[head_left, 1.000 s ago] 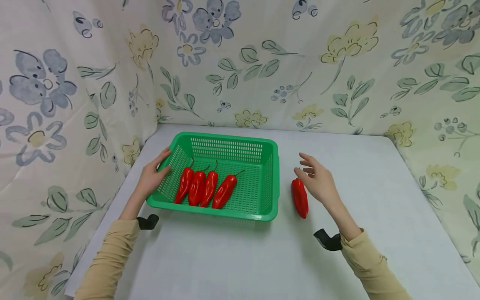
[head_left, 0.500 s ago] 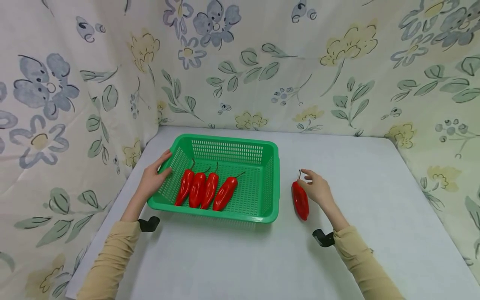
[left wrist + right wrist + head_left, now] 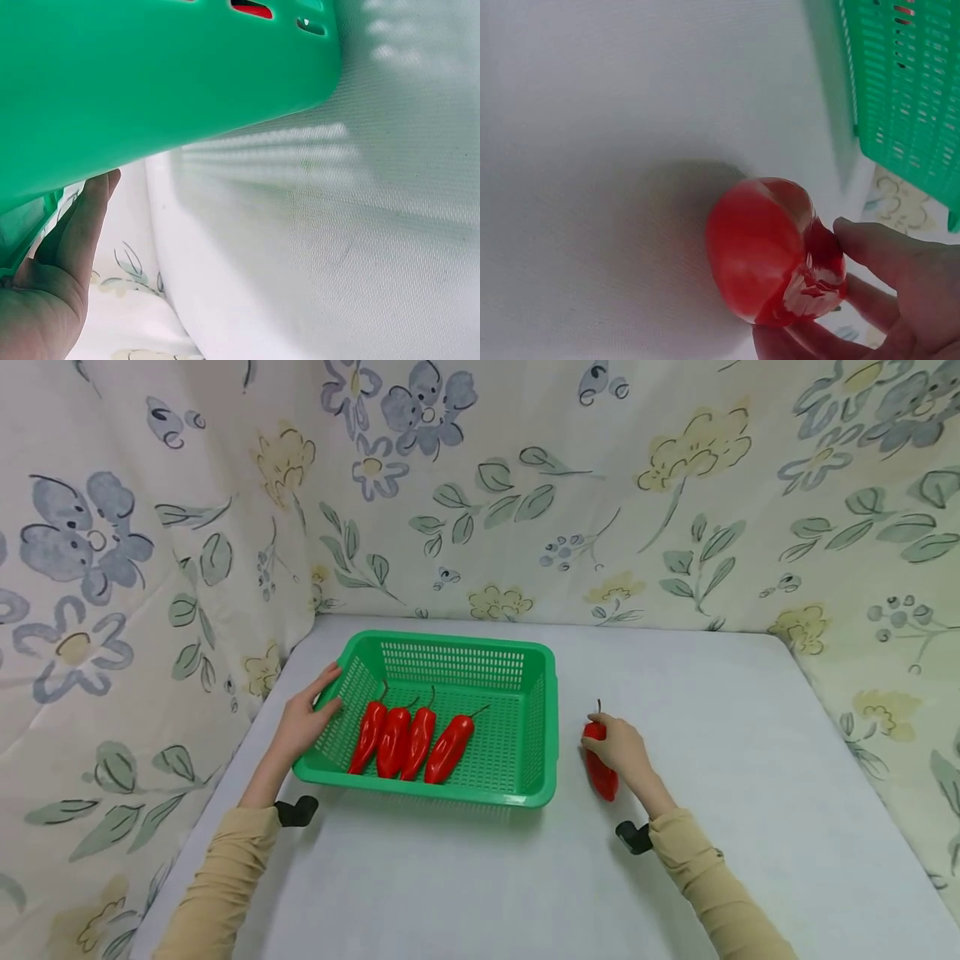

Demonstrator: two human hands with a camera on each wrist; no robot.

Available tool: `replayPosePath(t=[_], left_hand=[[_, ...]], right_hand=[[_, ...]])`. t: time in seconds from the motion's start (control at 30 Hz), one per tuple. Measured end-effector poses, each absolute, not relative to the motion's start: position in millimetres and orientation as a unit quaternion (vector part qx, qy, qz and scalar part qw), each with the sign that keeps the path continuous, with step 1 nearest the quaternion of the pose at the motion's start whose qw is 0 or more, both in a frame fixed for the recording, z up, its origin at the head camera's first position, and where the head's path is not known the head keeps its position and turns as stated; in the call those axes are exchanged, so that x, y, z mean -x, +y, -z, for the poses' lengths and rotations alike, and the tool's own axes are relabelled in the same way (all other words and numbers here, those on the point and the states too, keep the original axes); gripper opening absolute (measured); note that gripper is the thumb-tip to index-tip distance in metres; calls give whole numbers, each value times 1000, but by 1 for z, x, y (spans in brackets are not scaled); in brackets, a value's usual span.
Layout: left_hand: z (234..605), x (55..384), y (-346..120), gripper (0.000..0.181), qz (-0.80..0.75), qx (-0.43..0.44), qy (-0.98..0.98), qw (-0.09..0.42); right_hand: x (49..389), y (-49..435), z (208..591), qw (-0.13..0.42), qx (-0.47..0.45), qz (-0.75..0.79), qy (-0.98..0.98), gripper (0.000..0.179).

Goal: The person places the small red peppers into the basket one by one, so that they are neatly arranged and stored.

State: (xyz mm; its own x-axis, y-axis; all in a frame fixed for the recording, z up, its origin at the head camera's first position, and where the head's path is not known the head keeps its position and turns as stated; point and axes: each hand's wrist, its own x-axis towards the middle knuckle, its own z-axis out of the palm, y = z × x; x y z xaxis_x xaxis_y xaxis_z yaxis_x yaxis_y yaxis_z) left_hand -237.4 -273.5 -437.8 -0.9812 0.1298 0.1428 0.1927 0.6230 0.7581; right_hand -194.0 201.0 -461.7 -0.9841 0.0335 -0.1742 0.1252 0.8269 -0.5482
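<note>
My left hand (image 3: 300, 724) holds the left end of a green plastic basket (image 3: 420, 788), its thumb over the rim. In the left wrist view, its fingers (image 3: 84, 225) lie against the basket's outer side. Several glossy red chili peppers (image 3: 451, 749) with thin stems lie side by side in the basket's left and middle part. Right of the basket, my right hand (image 3: 627, 750) grips another red chili pepper (image 3: 603, 783) near its stem end. The right wrist view shows thumb and fingers on both sides of that pepper (image 3: 754, 247); its stem is hidden there.
Everything stands on a white table (image 3: 465, 877). A floral curtain (image 3: 480, 485) hangs behind it and along the left side. The basket's right wall (image 3: 549, 727) lies a short way left of the gripped pepper.
My right hand has come down and left onto the lone chili pepper, its thumb and fingers closing round it. The left hand stays on the basket, and the basket has not moved.
</note>
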Motion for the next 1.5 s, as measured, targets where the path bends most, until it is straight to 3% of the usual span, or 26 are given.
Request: replayPosePath(t=[0.43,0.97,1.5], left_hand=[[437,238,-271,53,429,92,-898,33],[438,238,-272,53,429,84,-899,30],[437,239,-273,53,428,85,-899,30]], right_hand=[[185,211,458,29,-42,320,946,43],[173,222,415,-33,-65,400,913,48],[161,201,369,-114,-75,475,870,51]])
